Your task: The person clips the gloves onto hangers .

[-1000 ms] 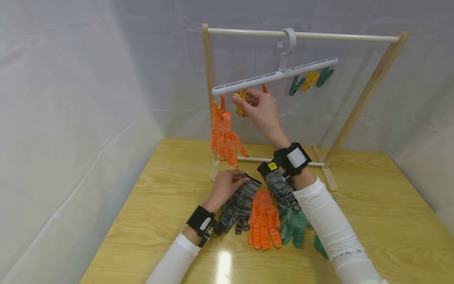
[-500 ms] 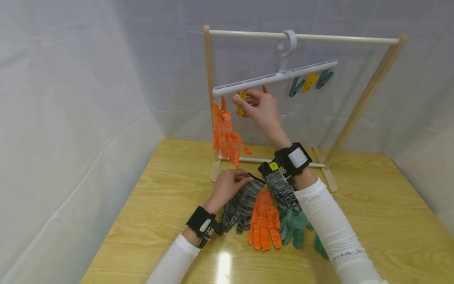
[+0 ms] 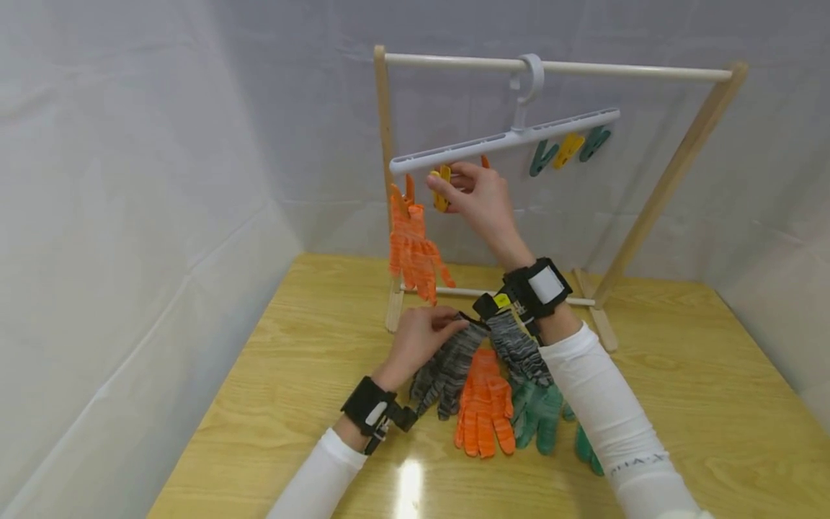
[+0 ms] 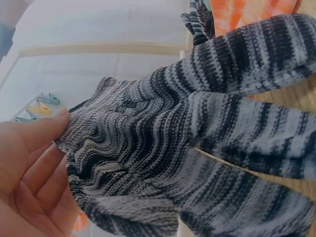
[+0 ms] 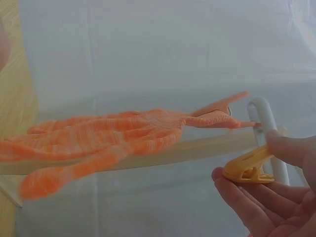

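My left hand (image 3: pixel 421 337) pinches the cuff of a grey-and-black striped glove (image 3: pixel 447 367) and lifts it off the wooden table (image 3: pixel 285 375); the left wrist view shows the same glove (image 4: pixel 187 148) hanging from my fingers (image 4: pixel 34 148). My right hand (image 3: pixel 470 191) is raised to the white clip hanger (image 3: pixel 506 138) and squeezes a yellow clip (image 3: pixel 442 182), also seen in the right wrist view as the yellow clip (image 5: pixel 247 168). An orange glove (image 3: pixel 413 249) hangs from an orange clip (image 3: pixel 400 193) at the hanger's left end.
The hanger hooks over a wooden rack (image 3: pixel 674 166) at the back of the table. Green and yellow clips (image 3: pixel 567 148) hang at its right end. On the table lie an orange glove (image 3: pixel 483 407), another grey glove (image 3: pixel 519 349) and green gloves (image 3: pixel 541 411). White cloth walls surround everything.
My left hand has raised the grey glove's cuff slightly up and to the right. The hanging orange glove swings a little. My right hand stays on the yellow clip.
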